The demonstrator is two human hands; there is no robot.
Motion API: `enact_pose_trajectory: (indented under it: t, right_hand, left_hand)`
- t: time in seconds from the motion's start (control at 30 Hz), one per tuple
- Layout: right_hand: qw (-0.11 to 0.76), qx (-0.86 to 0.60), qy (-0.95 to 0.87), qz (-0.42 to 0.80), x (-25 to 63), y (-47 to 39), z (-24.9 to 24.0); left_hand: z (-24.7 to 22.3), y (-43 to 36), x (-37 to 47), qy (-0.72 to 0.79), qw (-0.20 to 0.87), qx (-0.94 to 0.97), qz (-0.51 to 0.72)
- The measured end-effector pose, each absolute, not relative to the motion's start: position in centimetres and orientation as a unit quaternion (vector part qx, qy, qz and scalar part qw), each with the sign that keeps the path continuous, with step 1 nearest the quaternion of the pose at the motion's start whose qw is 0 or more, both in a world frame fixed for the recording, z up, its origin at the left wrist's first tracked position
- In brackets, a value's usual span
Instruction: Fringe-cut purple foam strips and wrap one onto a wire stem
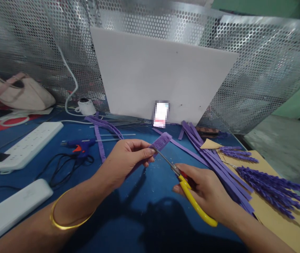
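Observation:
My left hand (131, 154) is closed, its thumb and fingers pinching a purple strip (163, 140). The strip's free end sticks out past the fingertips, up and to the right; its lower part trails behind the hand. My right hand (205, 186) grips yellow-handled scissors (196, 203), seen nearly edge-on. Their thin metal blades point up-left and reach the strip beside my left thumb. Whether the blades are parted there cannot be made out. Long flat purple strips (218, 165) lie in a bundle to the right of my right hand.
A blue glue gun (83, 146) with black cable and white power strips (27, 146) lie left on the blue table. More purple strip (99, 140) curls nearby. Purple flower sprigs (268, 186) rest on brown paper (292, 228) at right. A lit phone (161, 115) leans on a white board (163, 70).

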State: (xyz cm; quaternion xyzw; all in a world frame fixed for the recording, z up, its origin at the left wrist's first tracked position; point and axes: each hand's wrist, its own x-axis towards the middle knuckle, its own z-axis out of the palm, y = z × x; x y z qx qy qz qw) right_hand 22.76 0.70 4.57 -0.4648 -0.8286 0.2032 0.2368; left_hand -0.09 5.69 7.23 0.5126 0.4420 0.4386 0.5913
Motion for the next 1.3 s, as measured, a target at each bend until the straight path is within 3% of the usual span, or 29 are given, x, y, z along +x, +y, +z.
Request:
enact_pose_trajectory:
  t: [0.53,0.8,1.3]
  right_hand:
    - [0.204,-0.532,-0.761,0.311,23.5,-2.3,2.1]
    - [0.152,-0.54,-0.778,0.283,23.7,-5.0,0.1]
    - [0.167,-0.492,-0.809,0.275,23.6,-5.9,-1.4]
  left_hand:
    - [4.1,4.2,1.5,0.462,0.674,0.437,0.377]
    - [1.0,0.5,1.2,0.502,0.673,0.411,0.356]
    - [0.0,-1.0,0.6,0.53,0.643,0.452,0.317]
